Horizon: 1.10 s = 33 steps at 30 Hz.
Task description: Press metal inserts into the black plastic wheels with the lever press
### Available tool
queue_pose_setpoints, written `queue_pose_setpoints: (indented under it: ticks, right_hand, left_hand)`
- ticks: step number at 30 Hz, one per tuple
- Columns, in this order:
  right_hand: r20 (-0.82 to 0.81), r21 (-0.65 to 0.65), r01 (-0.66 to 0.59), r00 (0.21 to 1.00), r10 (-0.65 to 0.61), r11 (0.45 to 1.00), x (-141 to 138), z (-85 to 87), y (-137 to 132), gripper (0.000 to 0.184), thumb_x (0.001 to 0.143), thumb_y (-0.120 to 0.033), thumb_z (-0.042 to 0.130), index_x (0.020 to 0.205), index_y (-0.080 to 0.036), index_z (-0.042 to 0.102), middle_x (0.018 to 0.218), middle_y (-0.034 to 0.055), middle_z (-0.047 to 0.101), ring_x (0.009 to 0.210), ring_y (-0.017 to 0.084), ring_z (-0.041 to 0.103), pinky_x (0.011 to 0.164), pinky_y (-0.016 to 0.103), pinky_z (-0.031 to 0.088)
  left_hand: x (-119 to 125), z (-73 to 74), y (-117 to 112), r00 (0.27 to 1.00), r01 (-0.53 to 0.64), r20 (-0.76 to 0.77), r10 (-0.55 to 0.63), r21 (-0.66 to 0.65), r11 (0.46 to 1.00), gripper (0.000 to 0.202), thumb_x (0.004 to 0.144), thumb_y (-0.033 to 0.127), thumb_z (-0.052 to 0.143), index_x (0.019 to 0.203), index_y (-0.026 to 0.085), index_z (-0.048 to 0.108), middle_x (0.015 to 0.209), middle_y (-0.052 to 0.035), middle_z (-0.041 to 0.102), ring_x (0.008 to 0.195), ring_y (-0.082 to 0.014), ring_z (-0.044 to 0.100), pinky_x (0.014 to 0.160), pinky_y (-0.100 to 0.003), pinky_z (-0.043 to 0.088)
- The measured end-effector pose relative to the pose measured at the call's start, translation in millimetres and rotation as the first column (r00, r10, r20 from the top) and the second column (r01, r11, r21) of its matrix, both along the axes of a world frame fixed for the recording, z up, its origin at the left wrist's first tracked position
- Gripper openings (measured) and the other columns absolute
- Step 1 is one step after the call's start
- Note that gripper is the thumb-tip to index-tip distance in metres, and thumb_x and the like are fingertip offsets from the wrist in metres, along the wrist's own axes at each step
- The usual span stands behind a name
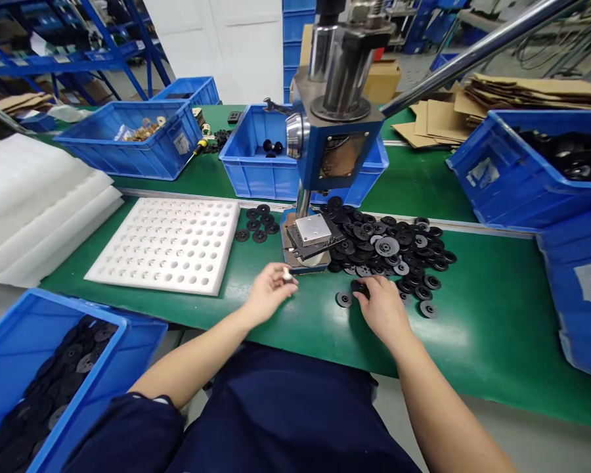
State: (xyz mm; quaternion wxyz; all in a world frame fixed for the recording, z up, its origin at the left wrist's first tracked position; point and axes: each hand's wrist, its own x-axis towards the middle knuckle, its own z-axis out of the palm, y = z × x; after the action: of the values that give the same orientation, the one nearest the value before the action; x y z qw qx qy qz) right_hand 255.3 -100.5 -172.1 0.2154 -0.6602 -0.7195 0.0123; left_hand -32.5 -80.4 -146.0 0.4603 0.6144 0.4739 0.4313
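My left hand (270, 292) is closed in a pinch around a small pale part (287, 274), too small to name exactly. It is just in front of the base of a manual press (339, 125), where a metal plate (313, 229) sits on a black fixture. On the right, my right hand (381, 305) has its fingers closed on a black disc (357, 286) at the near edge of a heap of similar ones. One loose disc (344, 299) lies beside these fingers. A white foam tray (219, 263) stands to the left, with small shiny parts in many of its holes.
Several discs (259, 235) lie between tray and press. Blue bins (261, 177) stand behind, with another (507, 190) at right and a bin of black discs (121, 325) at lower left. White foam sheets (34, 203) and cardboard (536, 98) flank the green table.
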Motion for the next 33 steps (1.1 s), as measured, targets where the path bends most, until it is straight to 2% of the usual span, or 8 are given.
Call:
queue_pose_setpoints:
  ticks: [2,5,8,11,16,20,25,33]
  right_hand:
    - [-0.003,-0.040,0.020,1.000,-0.020,0.999,7.9,-0.1,7.5,0.026,0.081,-0.033,0.060,0.101,-0.018,0.067,0.092,0.0122,0.061,0.086,0.027,0.057,0.077,0.041,0.049]
    - [-0.023,-0.130,0.052,0.998,-0.055,0.990,18.1,1.4,14.7,0.032,0.072,-0.043,0.070,0.092,-0.018,0.066,0.079,0.0084,0.060,0.079,0.025,0.058,0.070,0.037,0.049]
    - [-0.073,-0.148,0.099,0.991,-0.111,0.984,18.6,2.7,12.9,0.037,0.069,-0.053,0.071,0.081,-0.019,0.062,0.076,0.0067,0.060,0.073,0.023,0.058,0.064,0.034,0.047]
    - [-0.247,-0.127,0.137,0.955,-0.165,0.982,0.7,4.2,-0.3,0.040,0.078,-0.058,0.065,0.085,-0.019,0.060,0.075,0.0049,0.064,0.064,0.019,0.058,0.060,0.032,0.046]
    - [-0.529,-0.106,-0.113,0.848,0.041,0.988,-52.8,18.5,-31.8,0.033,0.091,-0.048,0.056,0.110,-0.021,0.063,0.092,0.0054,0.072,0.069,0.015,0.064,0.067,0.029,0.053]
    - [-0.486,0.049,-0.270,0.835,0.259,0.962,-77.6,33.3,-42.2,0.027,0.098,-0.033,0.047,0.114,-0.021,0.065,0.105,0.0077,0.072,0.091,0.018,0.069,0.084,0.033,0.056]
    - [-0.428,0.178,-0.263,0.847,0.316,0.948,-78.8,34.0,-42.4,0.026,0.098,-0.025,0.048,0.116,-0.020,0.066,0.102,0.0078,0.072,0.091,0.018,0.068,0.083,0.034,0.058]
    - [-0.412,0.249,-0.281,0.835,0.364,0.927,-81.9,26.1,-50.8,0.038,0.098,-0.017,0.044,0.133,-0.023,0.058,0.122,0.0095,0.068,0.110,0.021,0.066,0.094,0.040,0.057]
  left_hand:
    - [22.8,-15.0,-19.5,0.997,0.074,0.007,-0.073,-0.019,0.997,0.027,0.082,0.033,0.070,0.102,0.019,0.060,0.084,-0.0052,0.071,0.071,-0.0152,0.065,0.066,-0.029,0.054]
    - [37.1,-28.4,-35.4,0.993,0.091,-0.084,-0.088,0.037,0.995,0.020,0.082,0.031,0.071,0.096,0.019,0.065,0.079,-0.0036,0.069,0.065,-0.0144,0.061,0.065,-0.029,0.052]
    - [34.9,-28.5,-39.2,0.983,0.110,-0.162,-0.088,0.133,0.985,0.019,0.085,0.032,0.068,0.100,0.020,0.067,0.083,-0.0038,0.069,0.066,-0.0145,0.059,0.065,-0.029,0.051]
    - [30.8,-22.9,-38.6,0.976,0.152,-0.183,-0.118,0.182,0.972,0.021,0.088,0.035,0.064,0.104,0.020,0.067,0.087,-0.0048,0.070,0.069,-0.0153,0.061,0.066,-0.028,0.052]
    - [30.0,-21.8,-39.0,0.950,0.234,-0.258,-0.179,0.202,0.951,0.025,0.090,0.037,0.062,0.107,0.020,0.066,0.090,-0.0069,0.070,0.076,-0.0188,0.065,0.073,-0.032,0.053]
    - [29.2,-24.2,-39.3,0.944,0.259,-0.267,-0.192,0.245,0.934,0.026,0.092,0.037,0.059,0.109,0.018,0.065,0.094,-0.0097,0.071,0.084,-0.0218,0.067,0.079,-0.035,0.054]
    - [28.8,-23.6,-39.4,0.941,0.271,-0.270,-0.205,0.237,0.933,0.027,0.094,0.037,0.055,0.110,0.017,0.063,0.100,-0.0106,0.072,0.090,-0.0221,0.067,0.084,-0.035,0.053]
    - [27.2,-20.1,-38.8,0.938,0.268,-0.280,-0.205,0.209,0.940,0.027,0.095,0.036,0.052,0.110,0.016,0.062,0.098,-0.0104,0.072,0.087,-0.0212,0.068,0.082,-0.034,0.053]
